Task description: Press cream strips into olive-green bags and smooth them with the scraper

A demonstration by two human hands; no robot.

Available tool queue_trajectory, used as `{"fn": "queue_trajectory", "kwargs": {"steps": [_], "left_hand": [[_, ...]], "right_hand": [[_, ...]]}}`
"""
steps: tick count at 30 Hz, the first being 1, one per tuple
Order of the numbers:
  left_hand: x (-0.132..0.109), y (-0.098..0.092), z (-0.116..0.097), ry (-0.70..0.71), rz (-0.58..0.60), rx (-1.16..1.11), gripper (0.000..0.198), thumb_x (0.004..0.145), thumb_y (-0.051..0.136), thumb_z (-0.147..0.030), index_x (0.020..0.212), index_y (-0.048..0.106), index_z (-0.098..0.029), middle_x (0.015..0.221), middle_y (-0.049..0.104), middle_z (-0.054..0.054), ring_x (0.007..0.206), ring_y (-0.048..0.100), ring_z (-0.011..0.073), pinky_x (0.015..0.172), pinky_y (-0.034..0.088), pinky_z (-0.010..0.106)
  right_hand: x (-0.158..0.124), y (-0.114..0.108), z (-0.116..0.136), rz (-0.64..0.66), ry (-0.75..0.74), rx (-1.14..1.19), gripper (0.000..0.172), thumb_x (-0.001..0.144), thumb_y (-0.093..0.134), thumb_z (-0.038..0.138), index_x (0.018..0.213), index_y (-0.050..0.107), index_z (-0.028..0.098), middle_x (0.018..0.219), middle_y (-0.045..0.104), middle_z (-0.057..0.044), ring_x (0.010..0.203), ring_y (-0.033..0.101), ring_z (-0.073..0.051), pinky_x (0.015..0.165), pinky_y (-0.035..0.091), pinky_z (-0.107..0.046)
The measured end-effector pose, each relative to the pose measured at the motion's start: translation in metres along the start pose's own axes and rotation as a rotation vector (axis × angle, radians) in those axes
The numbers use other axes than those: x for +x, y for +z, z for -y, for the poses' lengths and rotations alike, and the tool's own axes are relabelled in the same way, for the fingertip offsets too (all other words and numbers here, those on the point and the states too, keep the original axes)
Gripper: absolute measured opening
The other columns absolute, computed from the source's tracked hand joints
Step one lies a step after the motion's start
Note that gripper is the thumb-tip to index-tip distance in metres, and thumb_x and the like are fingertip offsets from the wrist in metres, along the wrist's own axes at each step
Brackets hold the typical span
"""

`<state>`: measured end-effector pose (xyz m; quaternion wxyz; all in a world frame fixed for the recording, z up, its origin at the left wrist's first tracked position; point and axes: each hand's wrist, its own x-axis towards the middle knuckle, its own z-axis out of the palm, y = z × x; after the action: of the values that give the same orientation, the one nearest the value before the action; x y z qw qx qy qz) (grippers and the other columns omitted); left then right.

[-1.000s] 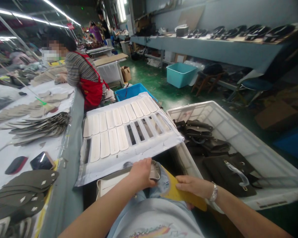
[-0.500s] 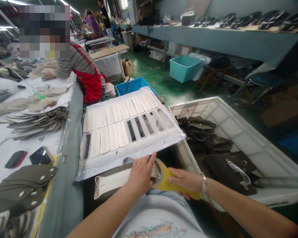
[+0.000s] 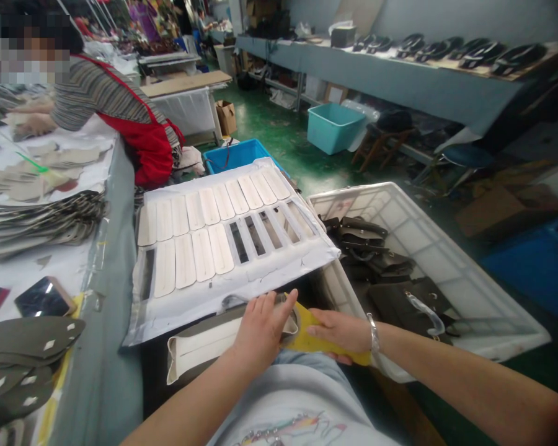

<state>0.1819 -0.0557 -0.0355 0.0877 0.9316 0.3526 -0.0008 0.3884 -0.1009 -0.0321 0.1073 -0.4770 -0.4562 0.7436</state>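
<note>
Across my lap lies a dark grey bag body with a white side panel (image 3: pixel 204 350). My left hand (image 3: pixel 263 322) is closed over its right end, with the index finger stretched along the top edge. My right hand (image 3: pixel 337 331) grips a flat yellow piece (image 3: pixel 309 341), whose left end meets the bag's opening by my left fingers. How deep it reaches inside is hidden. Just beyond my hands, a white-covered board (image 3: pixel 260 272) carries rows of white strips (image 3: pixel 204 207) and several bare slots.
To the right, a white plastic crate (image 3: pixel 428 248) holds dark bags (image 3: pixel 400 297). A table on the left bears grey pieces (image 3: pixel 23 353) and a phone (image 3: pixel 44 300). A co-worker in a red apron (image 3: pixel 151 145) leans over it. A blue bin (image 3: pixel 237 155) stands behind the board.
The view has turned slightly right, so the surroundings sit further left. Both hands keep their holds, with the yellow piece still at the bag's opening.
</note>
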Motion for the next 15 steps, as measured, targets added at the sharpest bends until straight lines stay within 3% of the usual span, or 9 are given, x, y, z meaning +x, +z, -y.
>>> {"fn": "queue_trajectory", "kwargs": {"steps": [7, 15], "left_hand": [[-0.004, 0.002, 0.002, 0.013, -0.04, -0.016, 0.094, 0.072, 0.061, -0.02, 0.141, -0.001, -0.032, 0.127, 0.039, 0.014, 0.111, 0.042, 0.031, 0.093, 0.033, 0.046], [-0.007, 0.001, 0.003, 0.048, -0.057, 0.008, 0.086, 0.077, 0.061, -0.028, 0.142, 0.005, -0.032, 0.129, 0.039, 0.016, 0.113, 0.043, 0.0334, 0.093, 0.034, 0.047]], "right_hand": [[-0.001, 0.009, 0.006, -0.072, 0.052, 0.024, 0.033, 0.082, 0.042, 0.052, 0.091, 0.038, 0.02, 0.049, 0.05, 0.007, 0.028, 0.038, -0.006, 0.028, 0.029, -0.017], [0.004, 0.013, 0.004, -0.056, 0.061, 0.033, 0.036, 0.082, 0.041, 0.054, 0.093, 0.037, 0.02, 0.047, 0.048, 0.008, 0.028, 0.037, -0.006, 0.027, 0.028, -0.017]]}}
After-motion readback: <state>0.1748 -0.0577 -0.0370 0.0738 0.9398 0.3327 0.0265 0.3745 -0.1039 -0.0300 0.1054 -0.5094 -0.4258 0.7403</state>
